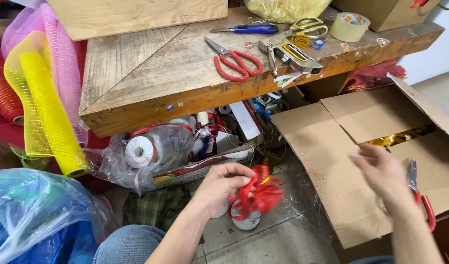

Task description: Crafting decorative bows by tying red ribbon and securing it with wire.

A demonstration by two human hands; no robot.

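Here, left hand [222,185] pinching red ribbon bow [256,194], right hand [383,175] open, blurred, apart over cardboard box [327,161].

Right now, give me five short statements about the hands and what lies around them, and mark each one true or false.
1. The left hand holds a red ribbon bow. True.
2. The right hand grips the red-handled scissors on the wooden table. False: those red-handled scissors lie untouched on the wooden table; the right hand is over a cardboard box flap.
3. A roll of yellow mesh leans left of the table. True.
4. The tape roll sits on the floor. False: it rests on the table.
5. Red-handled pliers lie on the cardboard near the right hand. True.
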